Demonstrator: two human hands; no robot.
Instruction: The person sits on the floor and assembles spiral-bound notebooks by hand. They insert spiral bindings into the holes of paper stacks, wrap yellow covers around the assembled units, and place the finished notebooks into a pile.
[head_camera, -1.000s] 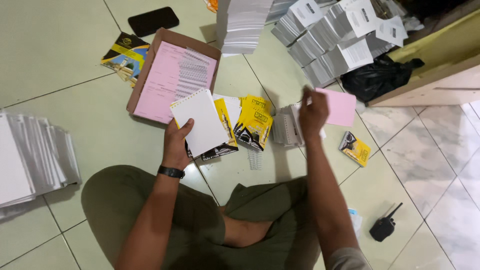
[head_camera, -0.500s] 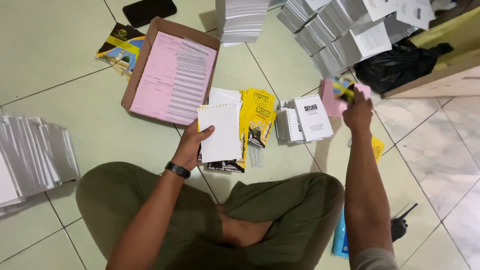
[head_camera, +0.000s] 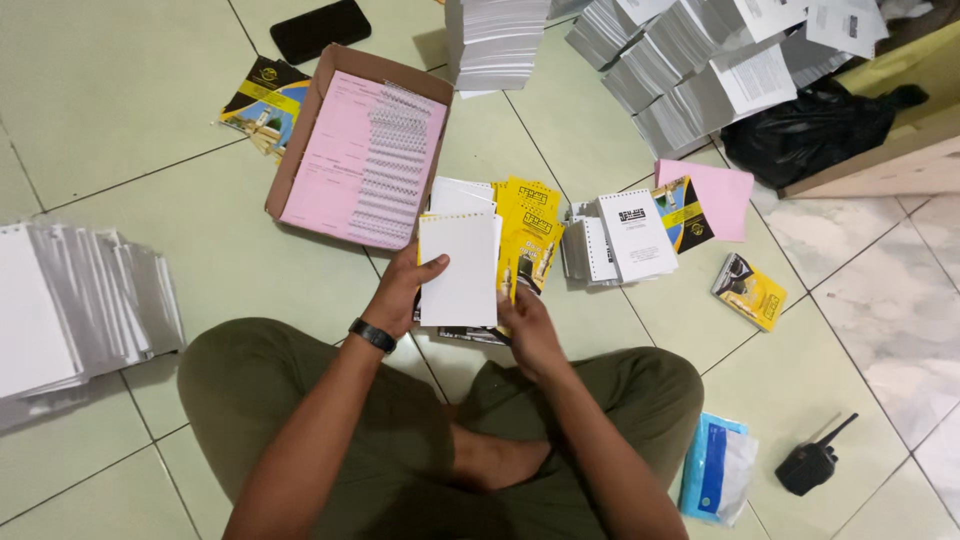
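Observation:
I sit cross-legged on a tiled floor. My left hand (head_camera: 403, 287), with a black watch on the wrist, holds a white punched booklet (head_camera: 459, 268) upright above my lap. My right hand (head_camera: 528, 334) touches the booklet's lower right corner, its fingers partly under the pages. Yellow printed covers (head_camera: 530, 230) lie just beyond the booklet. A small stack of white booklets (head_camera: 622, 237) lies to the right. Beside that stack lie a yellow-and-black cover (head_camera: 684, 213) and a pink sheet (head_camera: 718, 195).
A cardboard tray (head_camera: 312, 120) holds pink sheets and white binding combs. Fanned grey-white stacks (head_camera: 80, 305) lie left; more stacks (head_camera: 700, 60) far right. A black phone (head_camera: 320, 28), black bag (head_camera: 810, 125), yellow booklet (head_camera: 750, 290), walkie-talkie (head_camera: 808, 464) and blue packet (head_camera: 715, 478) surround me.
My right hand put the pink sheet and yellow cover down at the right, then came back to the white booklet. The left hand kept the booklet and drew it closer.

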